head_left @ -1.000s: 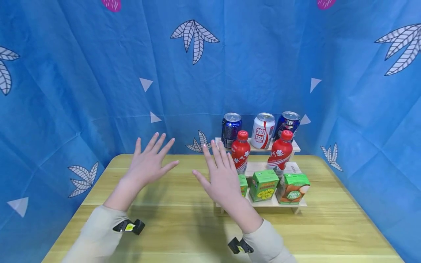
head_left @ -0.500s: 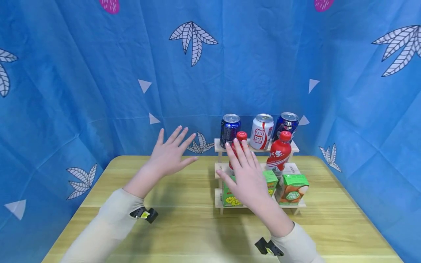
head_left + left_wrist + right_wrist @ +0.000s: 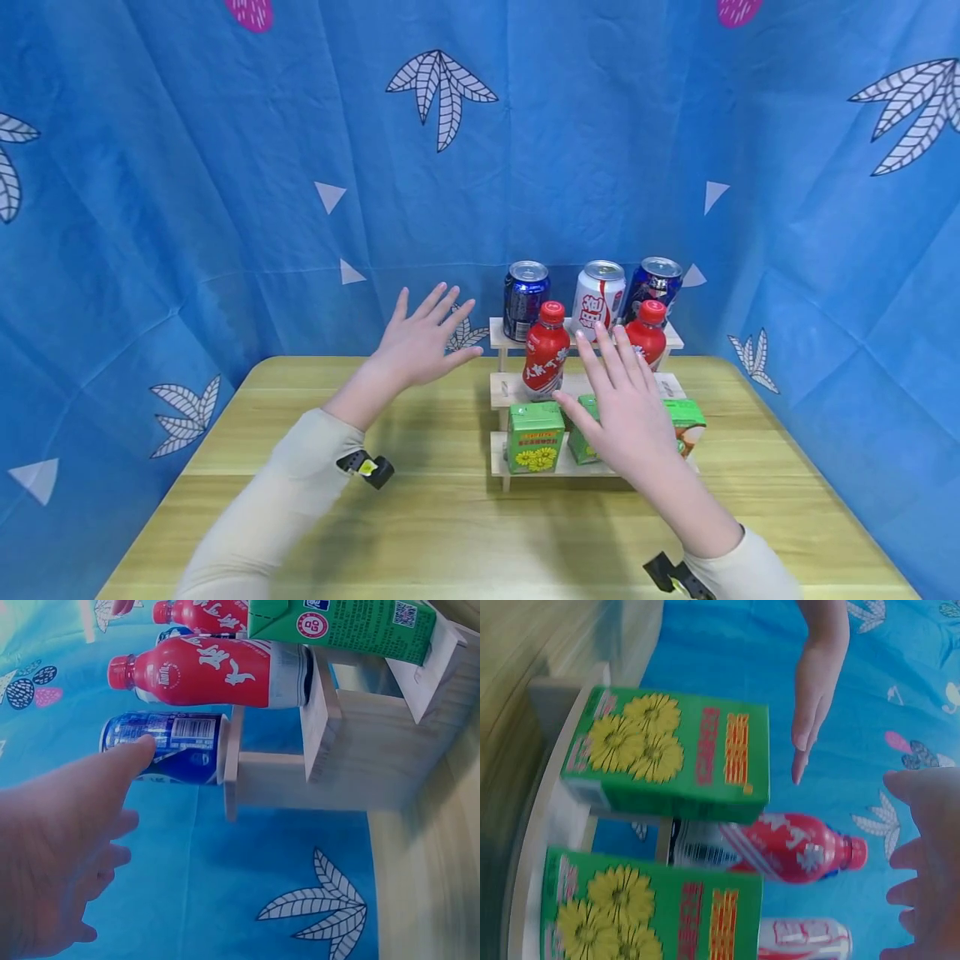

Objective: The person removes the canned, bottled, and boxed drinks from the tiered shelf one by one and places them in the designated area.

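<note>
Here, one red bottle (image 3: 546,357) right of left grip (image 3: 426,343)

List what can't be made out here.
Head: base of the rightmost red bottle, behind the right hand.
Head: front of the rightmost carton, mostly behind that hand.
Left wrist: part of the left green carton, cut off by the top edge; its fine print, too small.
Right wrist: base of the white can, behind the middle green carton.

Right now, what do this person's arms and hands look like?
The left hand and right hand are ungloved. The person wears long, plain cream sleeves, each with a black fitting bearing a small yellow patch near its end.
</note>
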{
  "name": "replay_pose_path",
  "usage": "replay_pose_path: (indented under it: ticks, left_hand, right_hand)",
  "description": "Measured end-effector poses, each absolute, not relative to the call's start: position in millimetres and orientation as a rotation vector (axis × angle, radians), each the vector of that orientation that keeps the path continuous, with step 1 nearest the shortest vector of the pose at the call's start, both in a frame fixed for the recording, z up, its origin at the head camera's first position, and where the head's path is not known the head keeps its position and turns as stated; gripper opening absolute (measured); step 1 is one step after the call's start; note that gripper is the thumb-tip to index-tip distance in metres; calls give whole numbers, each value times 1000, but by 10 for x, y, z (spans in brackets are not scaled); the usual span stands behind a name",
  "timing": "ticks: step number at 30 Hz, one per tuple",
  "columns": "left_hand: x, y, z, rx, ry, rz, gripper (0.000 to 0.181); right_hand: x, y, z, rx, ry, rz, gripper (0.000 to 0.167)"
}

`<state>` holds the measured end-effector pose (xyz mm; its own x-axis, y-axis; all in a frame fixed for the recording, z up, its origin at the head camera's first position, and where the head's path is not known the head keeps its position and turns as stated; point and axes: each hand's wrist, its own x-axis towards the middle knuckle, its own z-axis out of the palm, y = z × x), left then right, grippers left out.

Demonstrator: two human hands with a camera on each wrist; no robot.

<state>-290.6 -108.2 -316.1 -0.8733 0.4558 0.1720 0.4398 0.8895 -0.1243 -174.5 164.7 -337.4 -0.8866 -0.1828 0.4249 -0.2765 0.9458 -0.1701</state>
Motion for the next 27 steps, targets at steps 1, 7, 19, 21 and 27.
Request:
replay_pose_path:
  ticks: [1, 7, 19, 21, 27]
  left_hand:
    - [-2923, -1064, -3165, -684, -2866, 119, 80]
    - [-3020, -960, -3214, -679, -2894, 99, 82]
    - [-3203, -827, -3382, -686, -2925, 47, 80]
    - [-3237, -817, -3410, -699, -2930, 20, 80]
    - [-3327, -793, -3484, -723, -2935, -16, 79]
  right_hand:
    - [-1740, 1683, -3384, 329, -2682, 312, 80]
    - [-1691, 1888, -3434, 311, -2662, 326, 79]
    - [-1597, 2261, -3555, 241, -2680, 314, 82]
    - [-1582, 2318, -3571, 232, -2689, 310, 82]
    - [-1566, 2463, -3644, 221, -2700, 281, 81]
